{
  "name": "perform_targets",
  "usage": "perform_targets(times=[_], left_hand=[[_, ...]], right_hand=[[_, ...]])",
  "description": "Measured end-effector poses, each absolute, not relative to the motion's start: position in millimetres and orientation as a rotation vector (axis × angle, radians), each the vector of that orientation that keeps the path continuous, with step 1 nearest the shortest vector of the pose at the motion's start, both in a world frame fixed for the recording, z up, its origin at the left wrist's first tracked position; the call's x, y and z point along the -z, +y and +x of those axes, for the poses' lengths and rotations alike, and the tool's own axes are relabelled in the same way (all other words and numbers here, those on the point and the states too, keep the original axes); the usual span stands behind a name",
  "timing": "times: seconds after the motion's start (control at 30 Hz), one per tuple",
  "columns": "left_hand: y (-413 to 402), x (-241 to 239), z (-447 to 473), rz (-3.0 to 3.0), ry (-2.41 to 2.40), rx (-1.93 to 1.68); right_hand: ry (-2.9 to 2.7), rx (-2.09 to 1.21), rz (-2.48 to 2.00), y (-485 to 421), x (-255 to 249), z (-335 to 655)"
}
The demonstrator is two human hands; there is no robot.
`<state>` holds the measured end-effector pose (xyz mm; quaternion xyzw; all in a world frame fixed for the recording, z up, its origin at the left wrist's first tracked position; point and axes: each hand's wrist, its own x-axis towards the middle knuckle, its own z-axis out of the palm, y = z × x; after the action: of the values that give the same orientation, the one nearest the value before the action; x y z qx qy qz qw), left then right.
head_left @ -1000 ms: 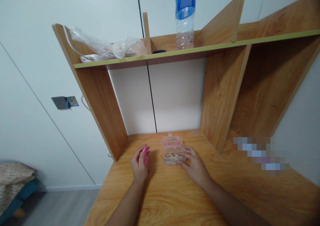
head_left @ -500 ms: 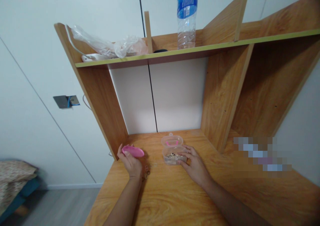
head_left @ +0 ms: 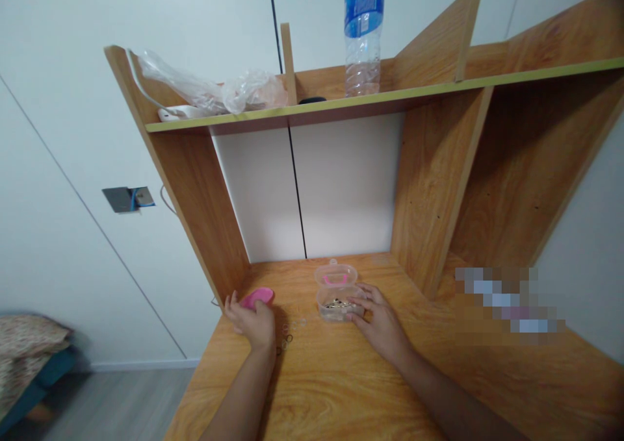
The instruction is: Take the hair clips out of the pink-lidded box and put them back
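Observation:
My left hand (head_left: 251, 323) grips a flat pink oval lid (head_left: 258, 296) near the left edge of the wooden desk (head_left: 341, 376), beside the left side panel. Several small rings (head_left: 286, 341) lie on the desk just right of that hand. My right hand (head_left: 377, 321) rests with curled fingers against the right side of a small clear plastic box (head_left: 336, 301), which stands open with its hinged clear lid (head_left: 335, 275) tilted back. Small metallic pieces lie inside the box.
A shelf (head_left: 312, 106) above the desk carries a clear water bottle (head_left: 363, 35) with a blue label, crumpled plastic bags (head_left: 219, 90) and a white object. Upright wooden dividers stand at left and right. A wall socket (head_left: 127, 199) sits at the left.
My left hand carried the pink lid from beside the box leftward to the desk's left edge and lowered it. Small rings now show where the hand was. My right hand stayed at the box.

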<state>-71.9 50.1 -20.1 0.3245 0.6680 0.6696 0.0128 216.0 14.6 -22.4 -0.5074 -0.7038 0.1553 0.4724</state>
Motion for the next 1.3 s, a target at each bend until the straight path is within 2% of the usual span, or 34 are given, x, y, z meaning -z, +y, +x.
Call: perform_targets(times=[0.2, 0.33, 0.5, 0.6, 1.0, 1.3], left_hand=[[40.2, 7.6, -64.8, 1.21, 2.329, -1.934], [35.8, 6.9, -59.4, 1.724, 2.051, -1.842], [19.9, 1.9, -37.5, 2.301, 1.643, -1.287], [9.8, -4.4, -25.4, 2.423, 1.506, -1.129], [13.2, 5.3, -29.5, 2.424, 1.39, -1.023], [10.2, 1.9, -26.1, 2.504, 1.207, -0.987]], right_hand=[[-1.725, -0.343, -1.235, 16.1, 25.8, 216.8], [-1.742, -0.309, -1.199, 14.1, 23.2, 216.3], [-1.765, -0.28, -1.052, 9.3, 17.2, 210.8], [-1.806, -0.298, -0.959, 6.4, 13.6, 207.1], [-1.826, -0.385, -1.032, -5.4, 5.6, 203.2], [-1.682, -0.251, -1.013, 0.7, 2.3, 208.9]])
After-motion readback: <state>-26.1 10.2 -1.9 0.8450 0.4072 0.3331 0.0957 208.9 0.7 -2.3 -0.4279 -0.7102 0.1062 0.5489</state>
